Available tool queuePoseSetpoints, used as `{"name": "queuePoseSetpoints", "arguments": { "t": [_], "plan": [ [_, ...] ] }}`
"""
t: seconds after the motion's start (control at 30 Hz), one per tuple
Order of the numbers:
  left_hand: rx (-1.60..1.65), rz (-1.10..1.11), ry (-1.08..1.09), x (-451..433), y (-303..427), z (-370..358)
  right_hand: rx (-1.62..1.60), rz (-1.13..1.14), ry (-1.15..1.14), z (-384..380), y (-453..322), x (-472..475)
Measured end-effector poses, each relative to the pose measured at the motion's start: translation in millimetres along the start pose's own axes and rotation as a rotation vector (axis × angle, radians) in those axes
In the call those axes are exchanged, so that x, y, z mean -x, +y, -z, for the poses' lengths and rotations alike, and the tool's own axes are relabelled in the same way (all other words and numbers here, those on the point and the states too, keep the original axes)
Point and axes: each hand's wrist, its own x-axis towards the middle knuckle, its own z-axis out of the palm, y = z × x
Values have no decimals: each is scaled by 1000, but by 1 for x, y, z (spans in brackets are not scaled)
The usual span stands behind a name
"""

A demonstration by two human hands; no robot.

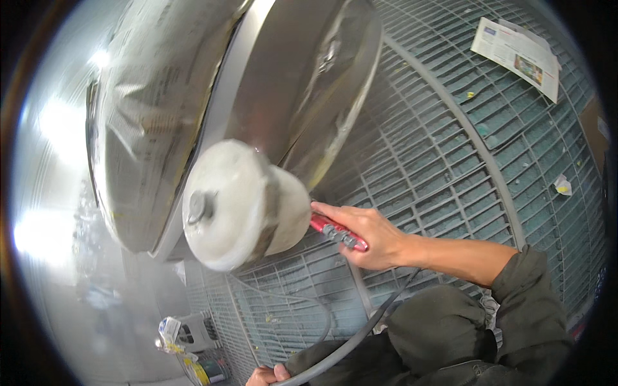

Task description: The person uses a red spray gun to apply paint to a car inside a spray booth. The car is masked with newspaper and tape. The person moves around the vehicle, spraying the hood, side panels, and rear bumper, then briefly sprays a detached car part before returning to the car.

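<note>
My right hand [376,236] grips the red handle of a spray gun [340,233], with the fingers wrapped around it. A large whitish cup [227,207] with a grey cap sits on the gun and hides its front end. Beyond the cup stands a large curved bodywork part with a smooth grey surface [270,72], wrapped in translucent film and printed masking paper [149,111] on the left. A light strip runs between the covered areas. At the bottom edge, my left hand [268,375] holds a thick grey hose [338,354] that rises towards my right wrist.
Metal floor grating [434,159] spans the right side and lower middle. A newspaper sheet [519,55] and a crumpled scrap [563,185] lie on it. At lower left are a grey-white plastic item [193,333] and a can [212,371]. Bright lamps shine at left, and the air looks hazy.
</note>
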Motion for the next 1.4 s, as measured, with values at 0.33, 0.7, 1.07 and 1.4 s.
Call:
{"name": "queuePoseSetpoints", "arguments": {
  "t": [0.33, 0.7, 1.07, 1.4],
  "plan": [
    [-6, 19, -59, -17, 26, -25, -298, -103, 255, 138, 48, -1],
    [-178, -144, -188, -17, 18, -37, -286, -193, 565, 284, 117, -49],
    [-169, 192, -188, -10, 18, -29, -456, -289, 818, 282, 146, -47],
    [-22, 248, -307, 8, -27, -13, -905, -430, 285, 54, 126, 74]
  ]
}}
